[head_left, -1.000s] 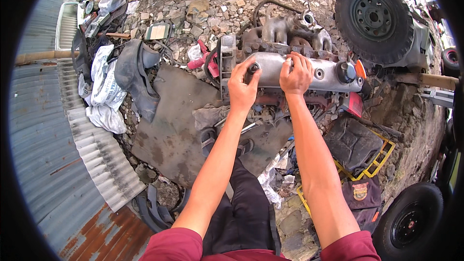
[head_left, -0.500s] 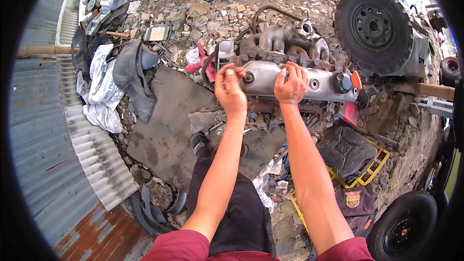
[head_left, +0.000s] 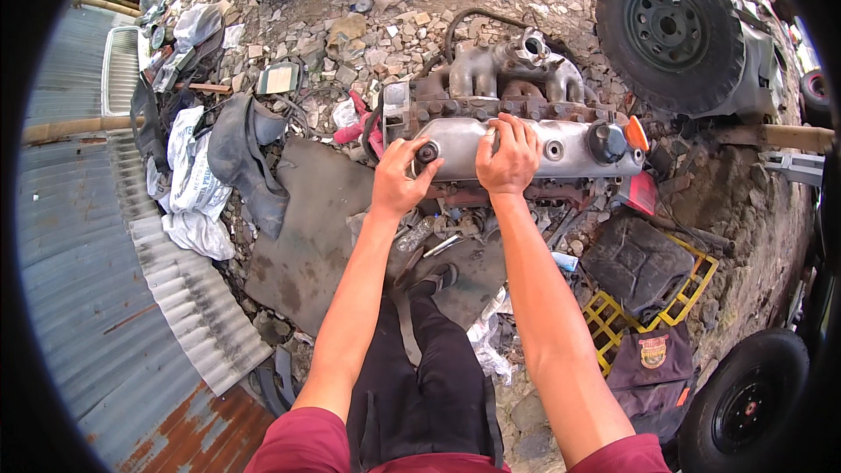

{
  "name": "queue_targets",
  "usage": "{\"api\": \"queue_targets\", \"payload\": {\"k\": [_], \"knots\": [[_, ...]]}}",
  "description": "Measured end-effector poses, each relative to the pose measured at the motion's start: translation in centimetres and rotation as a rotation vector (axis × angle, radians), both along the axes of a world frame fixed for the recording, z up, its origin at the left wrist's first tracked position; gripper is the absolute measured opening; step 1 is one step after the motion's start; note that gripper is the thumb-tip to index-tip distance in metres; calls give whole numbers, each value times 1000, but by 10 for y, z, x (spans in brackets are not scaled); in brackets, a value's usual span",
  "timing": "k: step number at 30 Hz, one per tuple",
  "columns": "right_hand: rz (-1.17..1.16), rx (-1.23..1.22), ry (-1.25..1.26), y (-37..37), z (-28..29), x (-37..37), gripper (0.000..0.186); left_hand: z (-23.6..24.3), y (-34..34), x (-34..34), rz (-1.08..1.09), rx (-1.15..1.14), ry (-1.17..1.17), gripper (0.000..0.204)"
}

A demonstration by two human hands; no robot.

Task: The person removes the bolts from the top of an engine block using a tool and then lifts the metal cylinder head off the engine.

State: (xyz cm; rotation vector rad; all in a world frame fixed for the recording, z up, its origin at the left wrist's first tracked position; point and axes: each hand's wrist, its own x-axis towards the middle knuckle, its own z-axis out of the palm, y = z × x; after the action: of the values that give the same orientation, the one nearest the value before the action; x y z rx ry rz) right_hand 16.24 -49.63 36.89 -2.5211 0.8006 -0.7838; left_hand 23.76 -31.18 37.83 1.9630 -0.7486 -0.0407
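Note:
A silver valve cover (head_left: 578, 142) lies along the top of a rusty engine (head_left: 455, 108) in front of me. At the cover's left end, the thumb and forefinger of my left hand (head_left: 401, 182) close around a small dark round fitting (head_left: 427, 152) seated on it. My right hand (head_left: 510, 158) rests on the middle of the cover, its fingers curled together; whether something small is between them is hidden. To its right are a bare round hole, a black cap (head_left: 606, 143) and an orange piece (head_left: 636, 133) on the cover.
Metal manifold pipes (head_left: 473, 74) rise behind the cover. A large tyre (head_left: 670, 31) stands at the far right, a black jerrycan (head_left: 635, 261) and yellow crate (head_left: 604, 324) nearer. Hand tools (head_left: 442, 245) lie on a dark sheet (head_left: 298, 245) below the engine. Corrugated metal (head_left: 79, 254) lines the left.
My left hand has come down from above the cover onto the fitting at its left end. My right hand stays on the cover. The view has shifted slightly.

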Motion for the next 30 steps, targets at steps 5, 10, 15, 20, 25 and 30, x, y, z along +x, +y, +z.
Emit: {"api": "queue_targets", "payload": {"k": [5,10,15,20,25,30], "knots": [[3,-15,-3,-1,-1,-1,25,23,0,2,3,-12,56,37],[5,-1,-11,-1,-3,-2,26,46,-2,-9,120,-577,458,21],[-1,-6,-35,0,-5,-2,25,29,28,-60,281,-1289,1332,23],[-20,-31,-110,-1,-6,1,22,23,51,-116,799,-1117,1601,14],[122,63,-155,-3,6,-11,37,-4,90,-135,565,-505,1647,28],[254,122,-325,50,28,-101,39,-12,94,-135,347,-304,1267,27]]}}
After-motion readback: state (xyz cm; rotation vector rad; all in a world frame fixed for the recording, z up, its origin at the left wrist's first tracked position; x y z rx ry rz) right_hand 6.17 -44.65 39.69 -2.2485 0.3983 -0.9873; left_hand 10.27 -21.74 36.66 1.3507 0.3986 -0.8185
